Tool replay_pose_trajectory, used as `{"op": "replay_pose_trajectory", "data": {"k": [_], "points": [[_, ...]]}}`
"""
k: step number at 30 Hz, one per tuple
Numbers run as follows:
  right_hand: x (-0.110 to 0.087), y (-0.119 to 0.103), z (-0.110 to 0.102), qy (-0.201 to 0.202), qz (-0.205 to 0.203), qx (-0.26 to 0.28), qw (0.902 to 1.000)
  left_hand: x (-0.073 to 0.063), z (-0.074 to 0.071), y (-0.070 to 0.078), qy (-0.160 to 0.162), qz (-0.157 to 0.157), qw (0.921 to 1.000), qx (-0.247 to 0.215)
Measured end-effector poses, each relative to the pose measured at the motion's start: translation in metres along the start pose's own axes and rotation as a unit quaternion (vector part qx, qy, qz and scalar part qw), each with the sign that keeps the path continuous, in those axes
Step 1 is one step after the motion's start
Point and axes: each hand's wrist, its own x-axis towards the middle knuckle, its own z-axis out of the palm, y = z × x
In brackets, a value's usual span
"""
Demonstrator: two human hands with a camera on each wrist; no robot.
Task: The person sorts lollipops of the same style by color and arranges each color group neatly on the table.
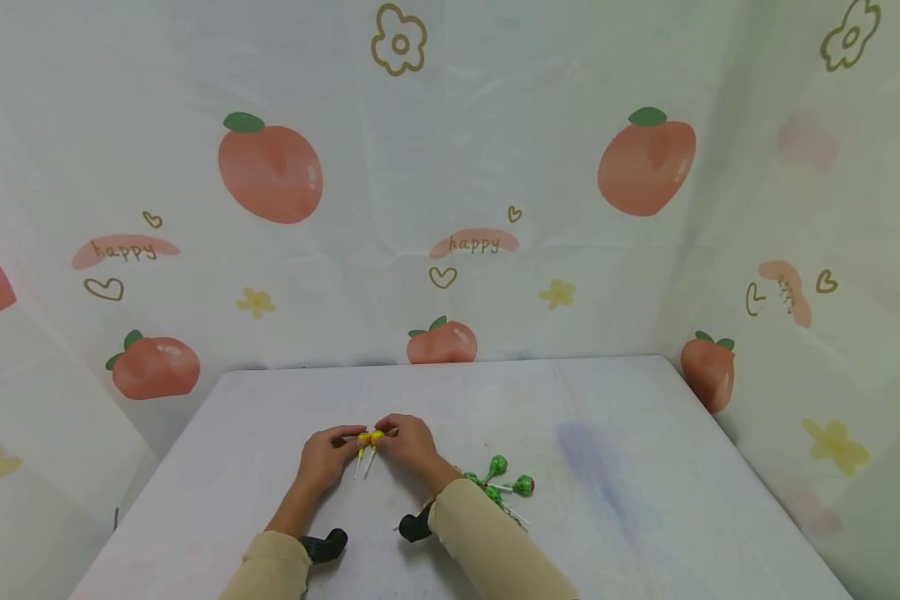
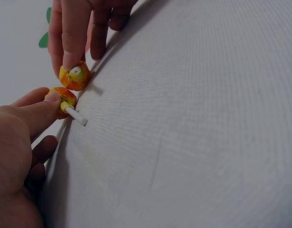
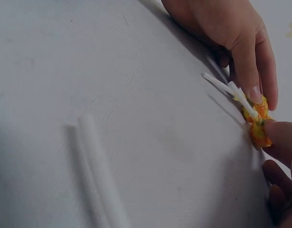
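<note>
Two lollipops in yellow-and-orange wrappers stand side by side on the white table, heads together. My left hand [image 1: 322,458] pinches the head of the left lollipop [image 2: 65,102] between thumb and fingers. With its thumb and fingertips, my right hand [image 1: 412,442] holds the head of the right lollipop [image 2: 75,76]. Their white sticks [image 3: 217,83] point back toward me, close together. To the right, partly behind my right forearm, lies a loose group of green-wrapped lollipops [image 1: 523,485]; the sleeve hides some of them.
A white stick [image 3: 101,171] lies close to the right wrist camera. The white table [image 1: 645,517] bears a faint purple stain [image 1: 592,458] at right. A fruit-print curtain [image 1: 345,167] hangs behind the far edge and along both sides.
</note>
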Motion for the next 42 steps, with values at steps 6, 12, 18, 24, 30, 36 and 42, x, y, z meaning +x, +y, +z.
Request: {"op": "replay_pose_trajectory", "data": {"k": [6,12,18,24,30,36,42], "points": [[0.002,0.000,-0.003,-0.014,-0.010,-0.011,0.9998,0.000,0.000,0.001,0.000,0.001,1.0000,-0.004],[0.003,0.001,-0.004,-0.019,-0.016,-0.006,0.9997,0.000,0.000,0.000,0.000,-0.005,1.0000,-0.004],[0.003,0.001,-0.003,-0.016,-0.015,0.002,0.9998,-0.001,0.000,0.001,-0.004,-0.010,0.9999,0.002],[0.002,0.001,-0.003,-0.011,-0.007,0.009,0.9999,0.000,0.000,0.000,-0.005,-0.011,0.9999,-0.001],[0.000,-0.003,-0.010,-0.013,-0.004,0.023,0.9996,0.000,0.001,0.000,-0.005,-0.003,1.0000,0.001],[0.000,-0.009,-0.022,-0.041,0.014,0.052,0.9977,0.000,0.001,0.001,-0.006,-0.002,0.9999,0.011],[-0.003,-0.014,-0.032,-0.067,-0.008,0.045,0.9967,-0.001,0.001,0.003,-0.007,-0.008,0.9998,0.014]]}}
